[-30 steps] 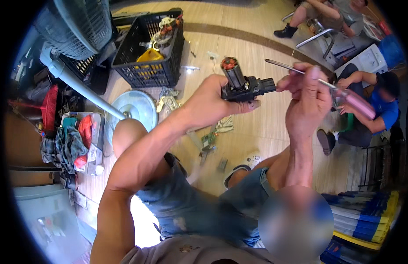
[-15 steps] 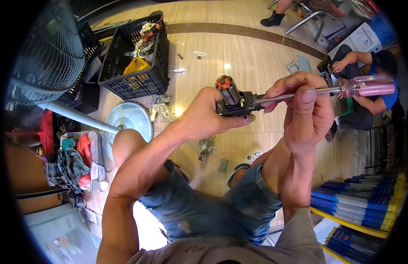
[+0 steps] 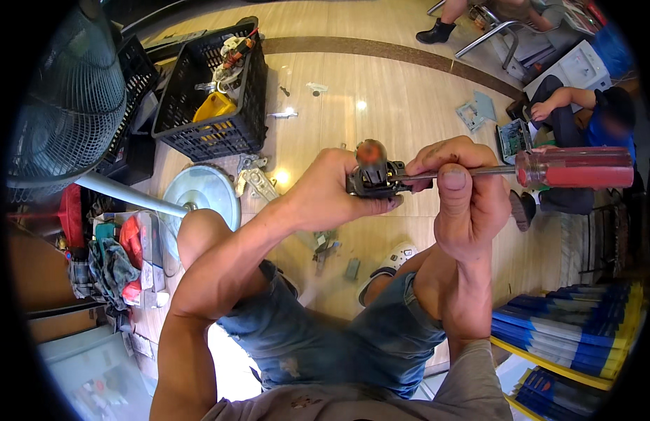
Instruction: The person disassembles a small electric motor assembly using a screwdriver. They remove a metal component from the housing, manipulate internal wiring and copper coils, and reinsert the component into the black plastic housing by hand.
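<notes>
My left hand is wrapped around a small black device, with a round cylinder standing up from it that ends in orange-red. Between the fingers and thumb of my right hand is the metal shaft of a screwdriver. Its clear red handle sticks out to the right, past the hand. The shaft points left, and its tip meets the right side of the device, though the exact contact spot is too small to make out. Both hands are held in front of my knees.
A black plastic crate with tools and parts stands at far left, near a fan with a round base. Loose parts lie between my feet. At right a person sits low, above stacked blue-and-yellow packages.
My right hand has shifted slightly left and down, bringing the screwdriver more level. The device has turned, so its orange-red end faces up toward me more.
</notes>
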A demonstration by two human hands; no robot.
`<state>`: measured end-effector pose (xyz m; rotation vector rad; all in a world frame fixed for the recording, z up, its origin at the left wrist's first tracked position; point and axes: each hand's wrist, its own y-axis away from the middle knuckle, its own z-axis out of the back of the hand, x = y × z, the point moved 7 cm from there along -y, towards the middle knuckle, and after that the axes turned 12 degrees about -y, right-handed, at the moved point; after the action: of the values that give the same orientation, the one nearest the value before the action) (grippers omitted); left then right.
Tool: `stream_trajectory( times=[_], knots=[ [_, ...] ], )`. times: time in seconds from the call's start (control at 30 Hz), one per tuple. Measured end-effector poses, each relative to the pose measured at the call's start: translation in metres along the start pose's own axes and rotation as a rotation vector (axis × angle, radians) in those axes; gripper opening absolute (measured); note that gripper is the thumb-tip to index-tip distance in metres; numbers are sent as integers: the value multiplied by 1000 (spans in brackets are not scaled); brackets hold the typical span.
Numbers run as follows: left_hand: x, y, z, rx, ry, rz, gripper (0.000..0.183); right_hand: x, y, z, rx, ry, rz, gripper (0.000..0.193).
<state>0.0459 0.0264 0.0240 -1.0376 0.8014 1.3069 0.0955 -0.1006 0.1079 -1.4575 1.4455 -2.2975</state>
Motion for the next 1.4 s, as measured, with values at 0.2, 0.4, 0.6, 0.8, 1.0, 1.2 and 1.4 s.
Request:
stream_trajectory(
  times=[0.2, 0.4, 0.6, 0.8, 1.0, 1.2, 1.4],
  knots=[
    [-13, 1, 7, -41, 16, -30, 20, 6, -1, -8, -11, 4, -69, 33],
    [-13, 4, 6, 6, 142, 37, 25, 8, 2, -12, -46, -23, -81, 5],
    [-14, -1, 4, -9, 186, -7, 29, 20, -2, -19, 107, 156, -1, 36],
    [-23, 3, 8, -41, 215, -57, 25, 25, 1, -12, 7, 104, 115, 38],
    [-20, 2, 5, -27, 200, -73, 24, 28, 2, -19, 36, 69, 138, 37],
    [-23, 2, 6, -27, 171, -57, 24, 25, 1, -17, 83, 110, 139, 33],
    [-17, 5, 5, -7, 102, -46, 23, 20, 4, -25, 156, 111, 99, 27]
  ],
)
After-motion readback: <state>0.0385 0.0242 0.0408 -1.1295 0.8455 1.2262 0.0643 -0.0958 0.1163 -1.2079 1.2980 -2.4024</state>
